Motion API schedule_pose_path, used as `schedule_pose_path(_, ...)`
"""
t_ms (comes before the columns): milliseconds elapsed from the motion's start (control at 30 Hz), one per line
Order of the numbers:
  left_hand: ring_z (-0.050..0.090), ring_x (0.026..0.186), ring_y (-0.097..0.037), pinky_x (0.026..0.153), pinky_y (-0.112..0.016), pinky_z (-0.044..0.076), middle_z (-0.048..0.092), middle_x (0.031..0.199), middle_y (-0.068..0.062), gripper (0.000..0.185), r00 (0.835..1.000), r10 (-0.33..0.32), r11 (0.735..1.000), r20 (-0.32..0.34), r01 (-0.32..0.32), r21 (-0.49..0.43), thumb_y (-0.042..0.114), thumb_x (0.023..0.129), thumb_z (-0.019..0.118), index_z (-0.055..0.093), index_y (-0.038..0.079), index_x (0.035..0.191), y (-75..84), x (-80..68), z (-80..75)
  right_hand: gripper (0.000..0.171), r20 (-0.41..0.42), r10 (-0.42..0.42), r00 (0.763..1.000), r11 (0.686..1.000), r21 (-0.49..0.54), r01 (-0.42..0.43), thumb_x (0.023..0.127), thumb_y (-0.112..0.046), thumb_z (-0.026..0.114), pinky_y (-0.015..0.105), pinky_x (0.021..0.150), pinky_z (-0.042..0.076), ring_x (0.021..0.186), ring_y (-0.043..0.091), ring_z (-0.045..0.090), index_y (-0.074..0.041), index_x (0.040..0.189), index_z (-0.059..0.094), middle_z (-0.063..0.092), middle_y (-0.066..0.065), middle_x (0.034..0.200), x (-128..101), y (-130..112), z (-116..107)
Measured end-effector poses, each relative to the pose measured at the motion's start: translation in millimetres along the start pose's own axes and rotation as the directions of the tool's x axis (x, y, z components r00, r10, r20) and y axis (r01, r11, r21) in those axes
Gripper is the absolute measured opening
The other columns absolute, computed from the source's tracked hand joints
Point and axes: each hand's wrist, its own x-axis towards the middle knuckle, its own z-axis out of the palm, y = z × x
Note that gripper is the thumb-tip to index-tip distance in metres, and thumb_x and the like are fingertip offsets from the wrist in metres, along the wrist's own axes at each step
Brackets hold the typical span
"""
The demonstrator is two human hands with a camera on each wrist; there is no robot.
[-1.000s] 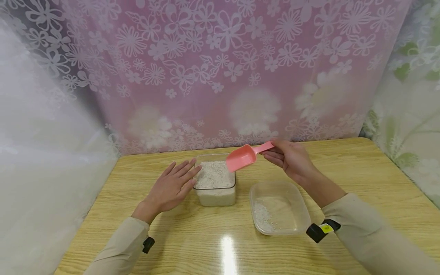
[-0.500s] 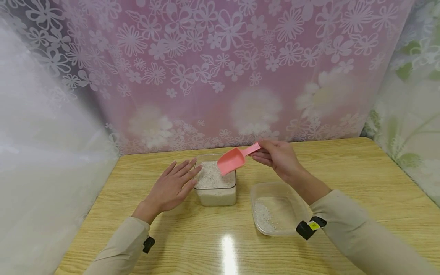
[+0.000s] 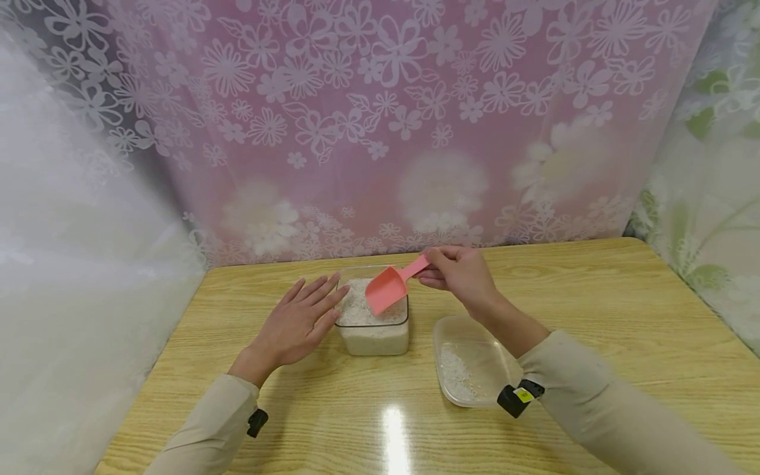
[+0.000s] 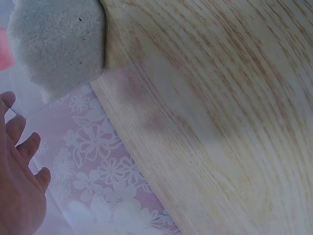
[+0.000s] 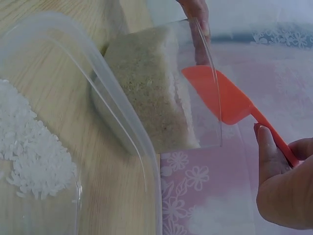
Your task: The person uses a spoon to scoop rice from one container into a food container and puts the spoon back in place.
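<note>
My right hand (image 3: 466, 280) pinches a pink scoop (image 3: 387, 290) by its handle. The scoop tilts down, its bowl inside the rim of a clear square container (image 3: 375, 342) close over the off-white grains in it. No grains show in the bowl. In the right wrist view the red-looking scoop (image 5: 222, 98) crosses that container's rim, with the grains below its tip. My left hand (image 3: 292, 330) rests its straight, spread fingers on the container's left rim; in the left wrist view the fingertips (image 4: 15, 125) are right at the rim.
A shallow translucent tub (image 3: 438, 359) stands to the right, under my right forearm, with a small heap of white rice (image 5: 36, 156) at one side. The wooden table (image 3: 320, 415) ends at a pink flowered curtain (image 3: 356, 132). Pale curtains hang at both sides.
My right hand has moved left and slightly down, bringing the scoop from the container's right rim to over the middle of the grains. My left hand has stayed in place.
</note>
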Motion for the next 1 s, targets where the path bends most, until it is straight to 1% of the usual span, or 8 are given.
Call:
schedule_pose_path(100,0.020,0.142,-0.022,0.115,-0.046,0.009,0.021,0.157,0.001,0.052,1.000,-0.002,1.000,0.001,0.002,0.001,0.044,0.105,0.025,0.033,0.023,0.151,0.1,0.3,0.3,0.033,-0.002,-0.021,1.000,0.999,-0.032,0.021,0.099,-0.016,0.055,0.031,0.075,0.056,0.080,0.019,0.071,0.009,0.121,0.060,0.069,0.019,0.093,-0.3,1.6,4.4)
schedule_pose_path(200,0.020,0.142,-0.021,0.115,-0.046,0.009,0.022,0.157,0.001,0.051,1.000,-0.003,1.000,-0.006,0.003,-0.004,0.044,0.105,0.025,0.033,0.023,0.151,0.1,0.3,0.7,0.031,0.011,-0.051,0.999,0.997,-0.063,0.052,0.099,-0.014,0.054,0.031,0.074,0.056,0.083,0.024,0.070,0.010,0.117,0.061,0.069,0.021,0.093,-0.6,4.1,7.8)
schedule_pose_path(333,0.021,0.142,-0.021,0.115,-0.047,0.011,0.023,0.157,0.000,0.051,1.000,-0.002,1.000,-0.009,0.002,-0.006,0.043,0.105,0.027,0.032,0.023,0.151,0.3,-0.1,0.3,0.031,0.022,-0.056,0.998,0.995,-0.081,0.058,0.100,-0.013,0.053,0.030,0.074,0.056,0.087,0.030,0.069,0.013,0.114,0.061,0.069,0.021,0.092,-1.7,7.7,11.4)
schedule_pose_path(567,0.019,0.143,-0.020,0.115,-0.046,0.010,0.018,0.157,0.003,0.052,1.000,-0.010,1.000,0.016,0.010,-0.001,0.045,0.105,0.024,0.030,0.024,0.152,0.4,-0.5,0.3,0.030,0.029,-0.006,1.000,0.998,-0.058,0.008,0.100,-0.016,0.054,0.032,0.076,0.056,0.083,0.023,0.070,0.010,0.112,0.063,0.069,0.020,0.093,-3.5,15.8,17.2)
schedule_pose_path(700,0.018,0.143,-0.020,0.115,-0.046,0.009,0.018,0.157,0.003,0.052,1.000,-0.011,1.000,0.017,0.011,-0.007,0.045,0.105,0.025,0.030,0.024,0.152,0.6,-0.5,1.3,0.029,0.026,0.012,1.000,0.999,-0.035,-0.011,0.099,-0.014,0.054,0.033,0.077,0.055,0.082,0.023,0.070,0.009,0.114,0.063,0.069,0.021,0.093,-4.4,17.7,20.0)
schedule_pose_path(833,0.018,0.143,-0.020,0.115,-0.046,0.010,0.019,0.157,0.001,0.051,1.000,-0.006,1.000,0.012,0.006,-0.013,0.044,0.105,0.026,0.030,0.023,0.152,0.6,-0.4,2.1,0.028,0.012,0.042,0.999,0.999,-0.015,-0.041,0.099,-0.014,0.054,0.032,0.076,0.056,0.082,0.022,0.071,0.009,0.115,0.062,0.069,0.021,0.094,-4.7,19.3,22.0)
schedule_pose_path(1000,0.017,0.143,-0.020,0.115,-0.047,0.010,0.020,0.157,0.000,0.052,1.000,-0.005,1.000,0.012,0.005,-0.017,0.044,0.105,0.027,0.030,0.023,0.152,0.9,0.1,1.7,0.029,-0.016,0.098,0.995,0.995,0.012,-0.098,0.099,-0.016,0.055,0.030,0.075,0.056,0.080,0.020,0.071,0.007,0.114,0.063,0.070,0.019,0.092,-4.9,21.1,23.5)
